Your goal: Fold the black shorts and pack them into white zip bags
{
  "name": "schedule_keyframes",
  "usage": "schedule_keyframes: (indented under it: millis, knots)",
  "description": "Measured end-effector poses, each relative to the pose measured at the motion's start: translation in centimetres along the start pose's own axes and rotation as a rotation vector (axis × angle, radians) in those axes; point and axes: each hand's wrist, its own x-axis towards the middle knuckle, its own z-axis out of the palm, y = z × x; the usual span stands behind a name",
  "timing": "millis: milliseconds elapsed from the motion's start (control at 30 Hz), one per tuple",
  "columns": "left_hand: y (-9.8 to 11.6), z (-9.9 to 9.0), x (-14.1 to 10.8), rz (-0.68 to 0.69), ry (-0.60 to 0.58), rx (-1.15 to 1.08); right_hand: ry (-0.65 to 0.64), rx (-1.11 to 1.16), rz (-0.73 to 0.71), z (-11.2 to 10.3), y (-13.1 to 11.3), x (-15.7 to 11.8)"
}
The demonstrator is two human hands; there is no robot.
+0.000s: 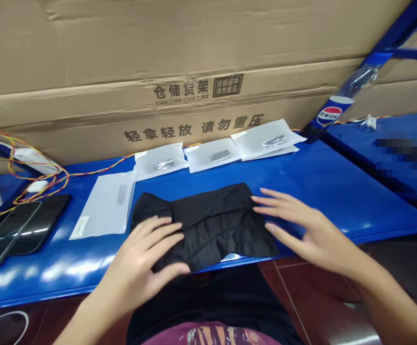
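Note:
A black folded cloth [211,220] lies near the front edge of the blue shelf surface, with creases running across it. My left hand [147,258] rests palm down on the left part of the cloth, its fingers spread. At the cloth's right edge is my right hand [301,230], fingers apart, the fingertips at or just over the fabric. Neither hand grips anything.
Flat white packets [211,155] line the back by a cardboard box [122,57]; another packet [104,206] lies left. Two dark phones [39,230] and tangled wires [61,177] are at far left. A blue post [359,81] with a Pepsi label stands right.

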Motion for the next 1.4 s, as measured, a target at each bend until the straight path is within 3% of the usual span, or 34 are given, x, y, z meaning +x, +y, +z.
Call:
schedule_keyframes:
  millis: [133, 267, 333, 500, 600, 667, 733, 800, 900, 1033, 1233, 1400]
  knots:
    - [2.5, 0.6, -3.6, 0.105, 0.083, 0.113, -0.042, -0.062, -0.041, 1.5, -1.4, -4.3]
    - [2.8, 1.0, -6.5, 0.169, 0.149, 0.094, 0.102, -0.037, -0.142, 2.4, -0.9, -6.2]
    - [2.7, 0.7, -6.9, 0.125, 0.209, 0.034, 0.145, 0.036, -0.093, 2.2, -0.8, -6.3]
    - [1.9, -1.0, -4.0, -0.268, 0.313, -0.095, 0.278, 0.183, 0.211, 1.5, -1.5, -3.6]
    - [-0.7, -1.2, -0.8, -0.471, 0.366, -0.132, 0.332, 0.248, 0.338, 2.0, -1.2, -0.3]
    - [-3.1, -0.7, 1.0, -0.538, 0.297, -0.154, 0.296, 0.234, 0.395, 2.6, -0.6, 1.7]
    - [-4.9, 0.2, 2.1, -0.49, 0.152, -0.065, 0.225, 0.143, 0.426, 3.3, -0.1, 3.2]
    - [-5.6, 1.0, 2.4, -0.433, 0.092, 0.041, 0.188, 0.026, 0.415, 4.1, 0.3, 3.9]
    - [-4.6, 1.7, 1.8, -0.306, 0.187, 0.121, 0.23, -0.063, 0.374, 5.0, 0.2, 3.9]
    - [-2.1, 1.8, 0.7, -0.146, 0.286, 0.06, 0.259, -0.026, 0.423, 5.1, -0.3, 3.8]
    - [-0.6, 3.3, -0.5, -0.018, 0.288, 0.02, 0.128, 0.347, 0.633, 1.1, 0.3, 5.6]
    - [0.1, 3.6, -0.9, 0.001, 0.383, -0.033, 0.226, 0.28, 0.618, -1.7, -0.6, 7.9]
